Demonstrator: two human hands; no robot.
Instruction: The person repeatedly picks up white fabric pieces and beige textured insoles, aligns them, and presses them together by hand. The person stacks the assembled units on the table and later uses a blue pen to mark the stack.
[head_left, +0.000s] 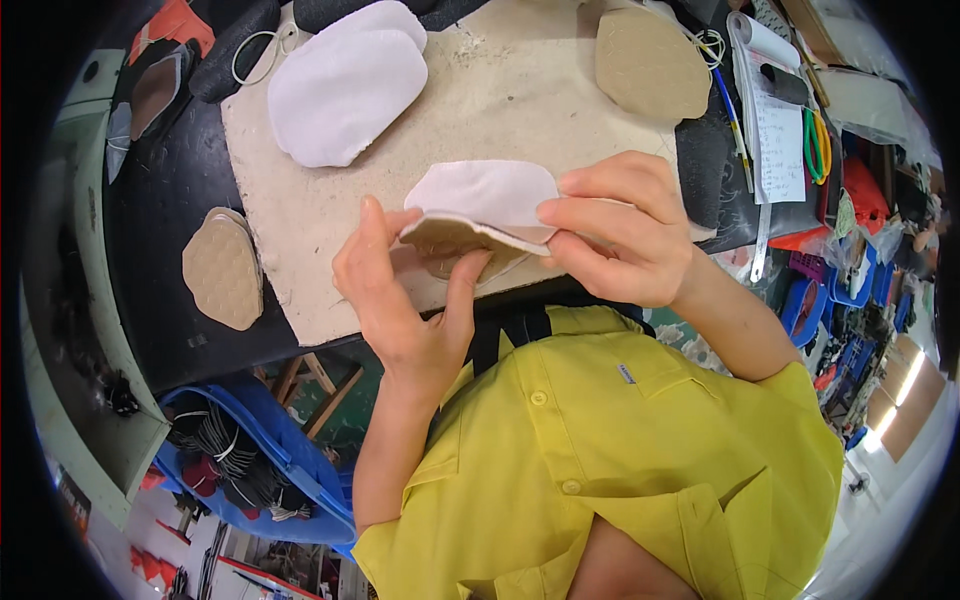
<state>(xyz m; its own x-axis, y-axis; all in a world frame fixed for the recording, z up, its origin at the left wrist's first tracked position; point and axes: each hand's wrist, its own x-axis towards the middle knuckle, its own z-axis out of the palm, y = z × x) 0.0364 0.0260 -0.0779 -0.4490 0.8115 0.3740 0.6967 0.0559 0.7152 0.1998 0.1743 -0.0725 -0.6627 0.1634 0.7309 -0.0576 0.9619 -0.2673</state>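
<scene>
1. Black worktop (160, 270): carries a beige board (520, 110) that reaches its near edge.
2. White fabric pads (345, 90): stacked by the board's far left corner.
3. Left hand (400, 300): gripping, thumb against the tan pad's face, index fingertip at its left end.
4. Right hand (635, 235): fingers pinching the same pad's right end.
5. Tan quilted pad (440, 240): curled between both sets of fingers, at the board's near edge; a white piece (480, 185) sits directly behind, whether joined I cannot tell.
</scene>
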